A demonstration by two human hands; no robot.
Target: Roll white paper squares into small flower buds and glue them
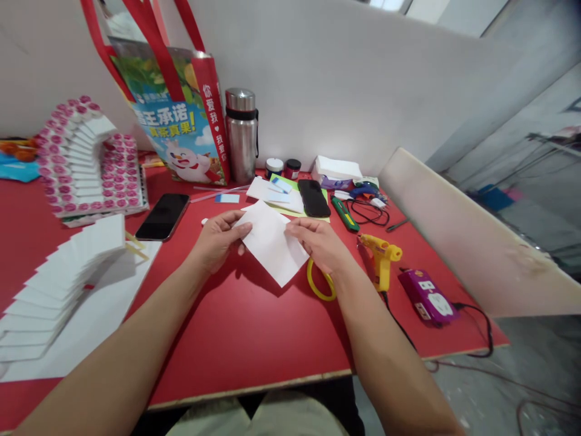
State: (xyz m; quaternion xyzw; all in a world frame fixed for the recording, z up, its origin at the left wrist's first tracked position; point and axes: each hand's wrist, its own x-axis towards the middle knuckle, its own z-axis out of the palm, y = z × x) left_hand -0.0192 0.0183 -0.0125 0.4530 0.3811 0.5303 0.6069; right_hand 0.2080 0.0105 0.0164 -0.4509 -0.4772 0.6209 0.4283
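Between my two hands a square white sheet of paper [276, 245] is held up above the red table, one corner pointing toward me. My left hand [218, 239] pinches its left corner between thumb and fingers. On the opposite side, my right hand [316, 242] has the right corner in its fingertips. Under my right wrist lie yellow scissors [314, 284], of which only a handle loop shows. Behind the sheet are more white papers [267, 192] and a black phone [314, 198].
At left, a fanned row of white folded pieces [68, 272] stands on a white board [113, 315]. A yellow glue gun [380, 257], purple power socket [429, 297] and green cutter [345, 213] lie right. Behind stand a steel flask [241, 139] and printed bag [177, 121].
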